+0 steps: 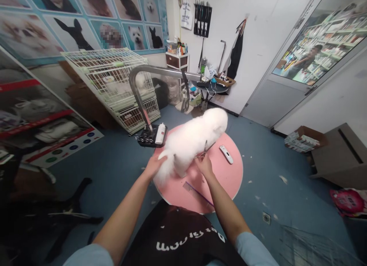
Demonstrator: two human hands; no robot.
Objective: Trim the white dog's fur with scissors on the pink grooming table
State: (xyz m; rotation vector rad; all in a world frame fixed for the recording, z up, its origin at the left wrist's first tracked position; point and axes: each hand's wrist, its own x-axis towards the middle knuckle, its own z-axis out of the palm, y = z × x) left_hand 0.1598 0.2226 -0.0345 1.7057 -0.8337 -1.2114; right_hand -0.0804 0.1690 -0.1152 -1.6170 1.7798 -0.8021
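A fluffy white dog [189, 140] stands on a round pink grooming table [232, 174], its head toward the far side. My left hand [154, 166] grips the white fur at its rear, around the tail. In my right hand [204, 164] is a pair of scissors [205, 146], blades apart, beside the dog's flank; fingers partly cover the handles. A white clipper [226, 154] lies on the table to the right. Closer to me rests a purple-handled comb [200, 194]. A white bottle [160, 133] stands on a black tool tray [147, 137] at the left edge.
A metal grooming arm [166, 69] with a dark strap reaches over the table. Stacked wire cages [111, 82] stand at the back left. A cluttered small table [213, 88] is behind. Fur tufts dot the blue floor [258, 155]. A person shows through the door window [321, 40].
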